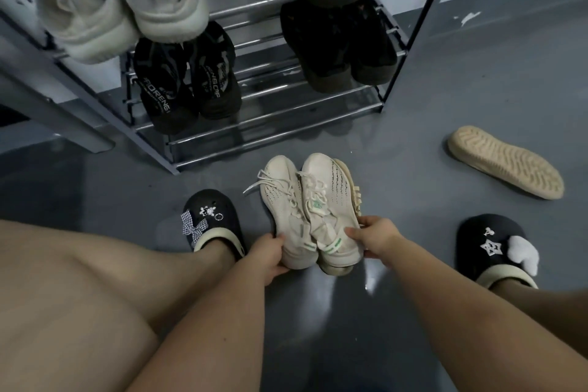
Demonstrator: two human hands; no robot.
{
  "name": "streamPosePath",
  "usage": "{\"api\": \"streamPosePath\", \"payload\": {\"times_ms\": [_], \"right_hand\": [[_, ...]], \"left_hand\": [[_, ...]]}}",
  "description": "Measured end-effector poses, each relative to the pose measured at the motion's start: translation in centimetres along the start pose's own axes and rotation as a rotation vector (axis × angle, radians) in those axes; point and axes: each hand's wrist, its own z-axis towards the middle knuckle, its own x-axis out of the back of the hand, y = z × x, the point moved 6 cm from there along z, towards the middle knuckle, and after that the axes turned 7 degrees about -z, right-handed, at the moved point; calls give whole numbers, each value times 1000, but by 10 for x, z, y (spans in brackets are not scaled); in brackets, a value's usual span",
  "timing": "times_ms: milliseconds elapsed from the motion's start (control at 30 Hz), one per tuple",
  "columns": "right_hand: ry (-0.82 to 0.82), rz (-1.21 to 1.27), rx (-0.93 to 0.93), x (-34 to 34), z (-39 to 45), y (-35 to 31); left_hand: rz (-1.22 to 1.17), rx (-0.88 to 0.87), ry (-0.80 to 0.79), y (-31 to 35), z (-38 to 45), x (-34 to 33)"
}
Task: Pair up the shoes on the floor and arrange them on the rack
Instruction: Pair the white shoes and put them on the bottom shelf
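Two cream knit sneakers lie side by side just in front of the metal shoe rack (pixel 286 124), toes pointing at it. My left hand (pixel 270 256) grips the heel of the left sneaker (pixel 283 200). My right hand (pixel 375 237) grips the heel of the right sneaker (pixel 327 200), which has a green logo. The pair is held together low over the grey floor. A tan shoe (pixel 506 162) lies sole-up on the floor to the right, apart from the pair.
The rack holds white fluffy slippers (pixel 121 3), black sandals (pixel 187 79) and dark shoes (pixel 340 44); its lowest bars are bare. My feet wear black clogs (pixel 213 219) (pixel 493 245) on either side of the sneakers. A grey wall stands behind the rack.
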Motion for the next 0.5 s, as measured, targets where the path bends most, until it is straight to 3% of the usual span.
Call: {"api": "streamPosePath", "payload": {"times_ms": [500], "right_hand": [[-51, 65, 163, -12, -61, -27]], "left_hand": [[-100, -72, -110, 15, -97, 44]]}}
